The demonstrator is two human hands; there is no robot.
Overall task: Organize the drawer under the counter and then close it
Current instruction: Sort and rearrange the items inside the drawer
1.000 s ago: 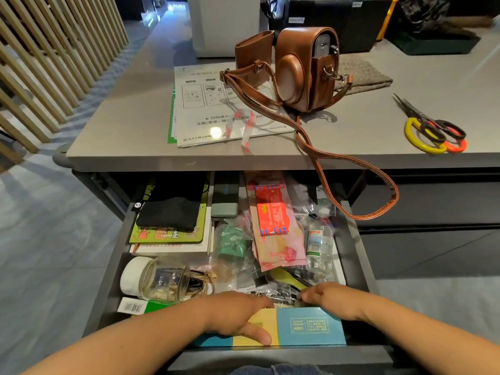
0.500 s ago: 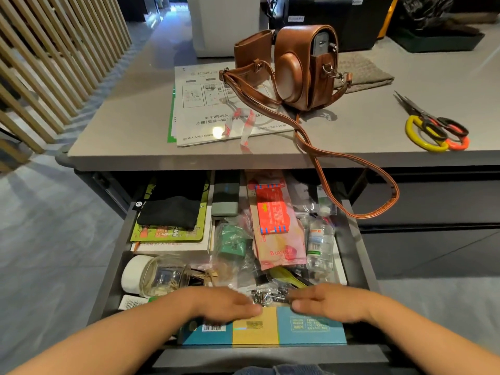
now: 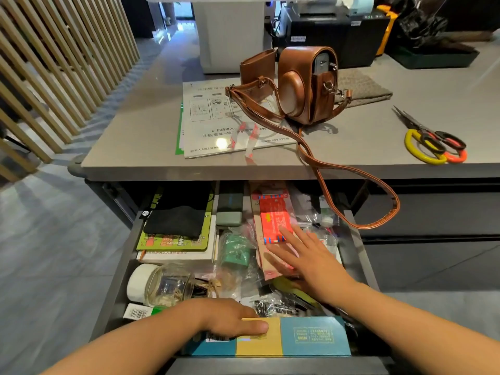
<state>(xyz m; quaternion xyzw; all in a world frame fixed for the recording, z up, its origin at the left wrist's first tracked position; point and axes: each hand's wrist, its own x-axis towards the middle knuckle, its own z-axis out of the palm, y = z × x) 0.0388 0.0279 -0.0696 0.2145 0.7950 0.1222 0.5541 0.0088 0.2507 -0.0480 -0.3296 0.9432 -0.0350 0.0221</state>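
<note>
The drawer (image 3: 355,240) is standing pulled out from under the counter (image 3: 135,150), packed nearly wall to wall, and a brown strap (image 3: 396,204) is hanging beside its right rear corner. Along the drawer's front edge a blue-and-yellow box (image 3: 311,338) is being pressed by the left hand (image 3: 230,316), fingers straight and gripping nothing, while in its right half the right hand (image 3: 305,255) is being laid flat, fingers spread, on a red packet (image 3: 272,219). At the drawer's front left a glass jar (image 3: 169,285) is lying on its side.
</note>
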